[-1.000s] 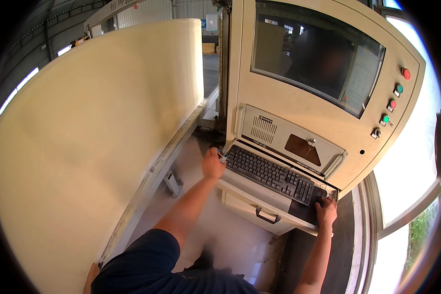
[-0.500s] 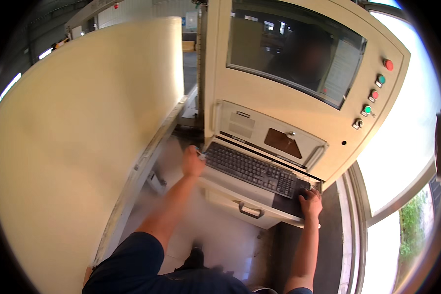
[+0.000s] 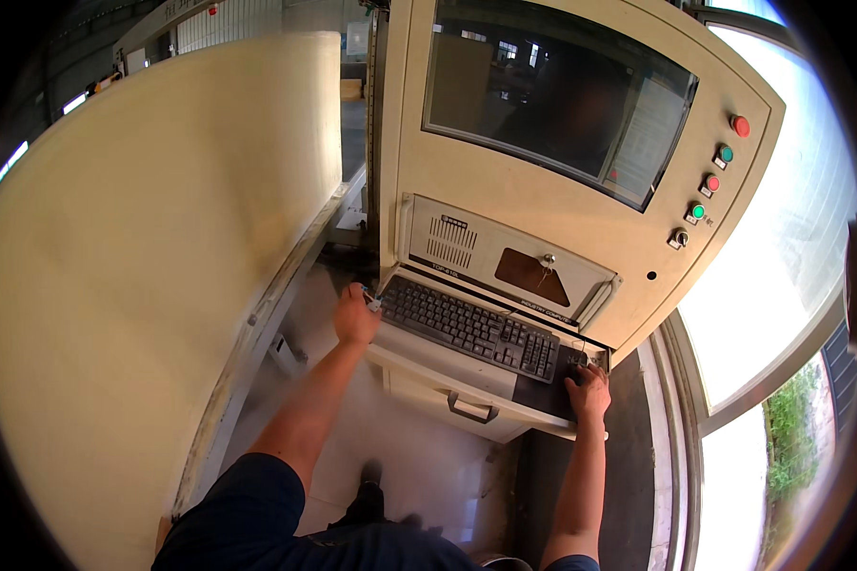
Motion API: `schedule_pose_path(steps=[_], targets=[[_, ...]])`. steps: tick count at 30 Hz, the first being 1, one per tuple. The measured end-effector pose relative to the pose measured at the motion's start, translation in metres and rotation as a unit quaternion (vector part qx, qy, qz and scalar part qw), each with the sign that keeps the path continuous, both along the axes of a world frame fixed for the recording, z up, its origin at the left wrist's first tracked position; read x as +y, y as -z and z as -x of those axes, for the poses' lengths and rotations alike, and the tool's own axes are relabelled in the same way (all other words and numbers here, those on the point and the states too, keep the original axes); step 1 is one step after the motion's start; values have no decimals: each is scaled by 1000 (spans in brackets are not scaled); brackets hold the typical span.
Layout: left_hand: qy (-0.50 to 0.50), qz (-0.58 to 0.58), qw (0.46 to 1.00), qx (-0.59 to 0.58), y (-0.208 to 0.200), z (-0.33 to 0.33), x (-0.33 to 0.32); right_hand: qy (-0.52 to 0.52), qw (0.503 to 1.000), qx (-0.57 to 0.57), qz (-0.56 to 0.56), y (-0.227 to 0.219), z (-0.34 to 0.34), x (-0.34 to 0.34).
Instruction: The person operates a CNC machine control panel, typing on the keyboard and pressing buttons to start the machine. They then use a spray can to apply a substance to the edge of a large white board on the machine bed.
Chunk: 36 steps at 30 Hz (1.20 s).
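A black keyboard (image 3: 468,325) lies on the pull-out tray (image 3: 448,356) of a beige machine cabinet. At the tray's left end my left hand (image 3: 356,318) is closed, with a small pale metallic piece (image 3: 374,305) at its fingertips; what it is I cannot make out. On the right, my right hand (image 3: 590,392) rests over the dark mouse pad (image 3: 541,391). Its thumb and fingers curl around a black mouse (image 3: 578,361), which they partly cover.
Above the tray, the cabinet has a vented panel (image 3: 452,243) with a key in its lock, a dark screen (image 3: 562,100) and several coloured buttons (image 3: 712,184). Below sits a drawer with a black handle (image 3: 472,409). A large cream panel (image 3: 162,219) stands left; a window (image 3: 762,285) is right.
The view has shifted slightly, so the cabinet and both hands appear farther left. Relative to the tray, my hands stay in nearly the same places.
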<state>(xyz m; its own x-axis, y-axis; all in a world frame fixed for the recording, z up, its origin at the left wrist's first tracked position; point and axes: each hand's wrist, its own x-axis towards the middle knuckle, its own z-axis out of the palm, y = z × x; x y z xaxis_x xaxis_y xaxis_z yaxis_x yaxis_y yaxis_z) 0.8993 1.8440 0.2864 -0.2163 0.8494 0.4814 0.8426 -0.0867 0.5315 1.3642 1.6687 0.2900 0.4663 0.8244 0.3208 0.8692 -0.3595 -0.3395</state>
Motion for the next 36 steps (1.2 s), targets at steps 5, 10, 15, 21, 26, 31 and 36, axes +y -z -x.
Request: schedule_pose_path(steps=[5,10,15,21,26,31,36], targets=[[20,-19,999,-24,9,2,7,3,1000,-6,-8,-5,3,-1],[19,15,998,-52,9,1,7,-2,1000,18,-6,-4,2,-2],[-9,23,1000,-18,4,0,4,4,1000,10,-5,0,2,2],[-10,37,999,-16,-4,-4,0,8,1000,7,-7,4,-2,1],[-2,37,999,6,0,2,2,4,1000,7,-3,-1,2,0],[4,34,999,13,1,1,1,1,1000,2,-4,-3,3,-1],[0,28,999,-30,-2,-4,-1,8,999,32,8,-5,2,-2]])
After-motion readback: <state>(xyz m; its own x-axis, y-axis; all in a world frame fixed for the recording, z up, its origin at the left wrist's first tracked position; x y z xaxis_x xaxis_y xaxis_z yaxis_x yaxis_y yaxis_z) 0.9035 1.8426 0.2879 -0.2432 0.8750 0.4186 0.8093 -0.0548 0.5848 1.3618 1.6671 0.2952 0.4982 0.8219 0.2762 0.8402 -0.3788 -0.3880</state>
